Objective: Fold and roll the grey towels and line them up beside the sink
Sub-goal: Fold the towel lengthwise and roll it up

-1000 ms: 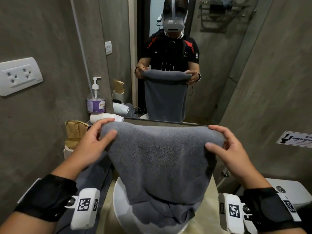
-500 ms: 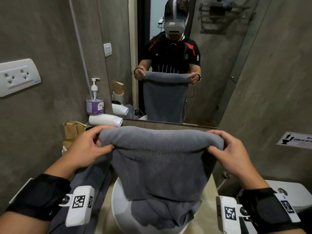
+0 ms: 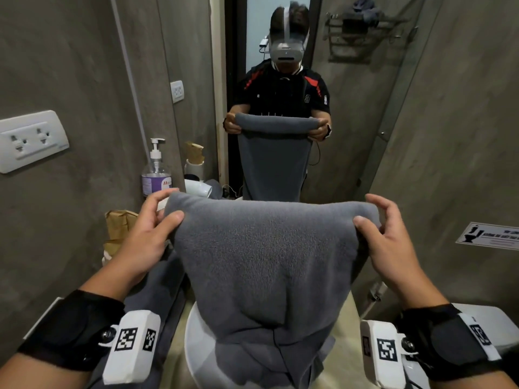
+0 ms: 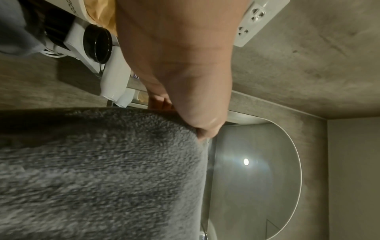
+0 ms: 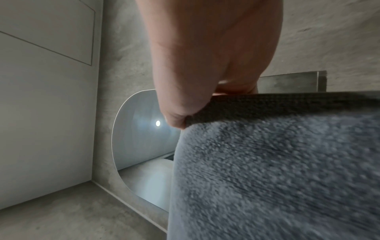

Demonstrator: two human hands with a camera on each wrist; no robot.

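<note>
1. Both hands have brought the grey towel slightly higher since a second ago, and the thumbs now clamp its folded top edge.
2. Left hand pinches the left corner; right hand pinches the right, its outer fingers spread loose.
3. Towel hangs doubled over the sink, its tail bunched in the basin.
4. Keep both corners level and taut, so the next fold likely lands square.

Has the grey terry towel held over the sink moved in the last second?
Yes: the grey terry towel rose slightly; its top edge now covers the lower edge of the mirror.
</note>
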